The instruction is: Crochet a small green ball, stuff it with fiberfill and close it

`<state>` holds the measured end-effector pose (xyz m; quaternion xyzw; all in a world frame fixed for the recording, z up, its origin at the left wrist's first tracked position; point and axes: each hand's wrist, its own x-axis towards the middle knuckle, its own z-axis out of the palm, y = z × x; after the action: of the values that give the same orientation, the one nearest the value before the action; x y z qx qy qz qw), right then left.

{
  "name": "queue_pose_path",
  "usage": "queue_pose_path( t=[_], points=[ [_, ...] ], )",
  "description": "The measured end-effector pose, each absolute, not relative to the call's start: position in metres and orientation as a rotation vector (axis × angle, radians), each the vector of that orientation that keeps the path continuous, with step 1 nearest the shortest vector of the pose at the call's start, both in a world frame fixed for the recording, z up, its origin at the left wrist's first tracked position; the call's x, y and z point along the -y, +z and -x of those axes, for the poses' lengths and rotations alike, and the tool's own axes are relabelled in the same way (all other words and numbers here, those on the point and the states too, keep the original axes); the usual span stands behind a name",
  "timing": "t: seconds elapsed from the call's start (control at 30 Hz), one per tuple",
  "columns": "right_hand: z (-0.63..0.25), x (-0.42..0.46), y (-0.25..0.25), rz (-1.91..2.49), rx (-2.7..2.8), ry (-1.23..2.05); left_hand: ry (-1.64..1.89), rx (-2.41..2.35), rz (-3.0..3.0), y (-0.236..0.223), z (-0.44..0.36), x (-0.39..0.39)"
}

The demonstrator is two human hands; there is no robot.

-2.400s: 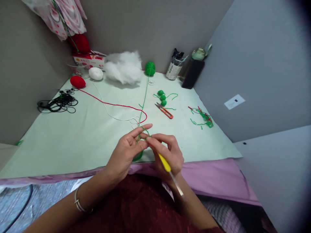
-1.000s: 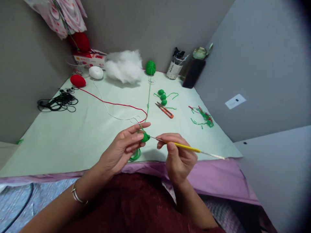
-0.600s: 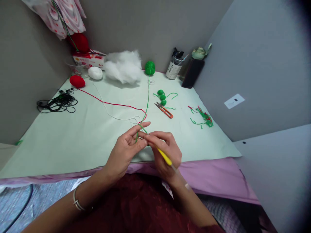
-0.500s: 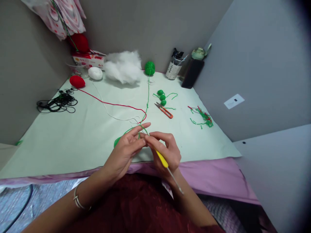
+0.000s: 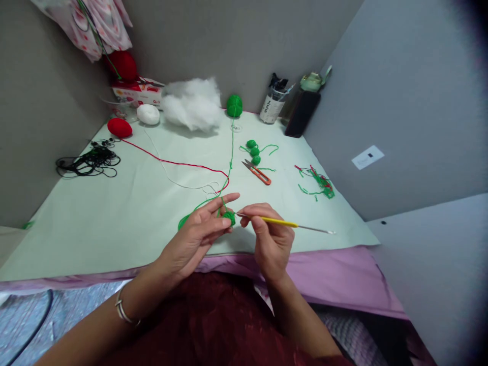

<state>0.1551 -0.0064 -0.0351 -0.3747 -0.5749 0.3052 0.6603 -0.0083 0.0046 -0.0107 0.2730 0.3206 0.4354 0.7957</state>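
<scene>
Near the left edge of the bench [image 5: 114,223] is a messy pile of black string [image 5: 92,160]. By the far left corner sit a red ball of yarn [image 5: 119,127], a box [image 5: 141,95] and a white ball of yarn [image 5: 148,115]. Then a big heap of white fluff [image 5: 192,104] sits at the far edge.

The left hand [image 5: 199,229] is up by the middle of the near edge. Its thumb and fingers pinch a little green yarn piece [image 5: 229,218]. A green ball of yarn [image 5: 234,105] is at the far edge, and its string runs down to this hand.

Next are three small green balls [image 5: 254,151], with orange scissors [image 5: 260,175] just beside them, and a cup [image 5: 270,108] at the far edge.

The right hand [image 5: 272,244] grips a yellow hook [image 5: 280,221]. The hook's thin tip is right by the green piece, too small to tell if it goes in. The hands are close but not touching.

Last, a bottle [image 5: 311,82] stands by the far right corner, and yarn scraps [image 5: 324,185] lie near the right edge.
</scene>
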Motion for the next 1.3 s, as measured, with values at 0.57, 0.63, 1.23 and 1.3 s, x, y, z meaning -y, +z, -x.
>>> queue_pose_path(
  t=[0.57, 0.63, 1.23, 1.3],
  points=[
    [-0.151, 0.006, -0.033, 0.840, 1.082, 0.974, 0.995, -0.828, -0.829, -0.010, 0.009, 0.001],
    [-0.152, 0.004, -0.030, 0.802, 1.042, 1.025, 1.024, -0.829, -0.846, -0.009, 0.010, 0.001],
    [-0.155, 0.023, -0.035, 0.927, 1.826, -0.032, 1.144, -0.895, -0.885, -0.009, 0.004, 0.007],
    [-0.155, 0.024, -0.037, 0.951, 1.822, -0.092, 1.043, -0.800, -0.732, -0.009, 0.005, 0.005]
  ],
)
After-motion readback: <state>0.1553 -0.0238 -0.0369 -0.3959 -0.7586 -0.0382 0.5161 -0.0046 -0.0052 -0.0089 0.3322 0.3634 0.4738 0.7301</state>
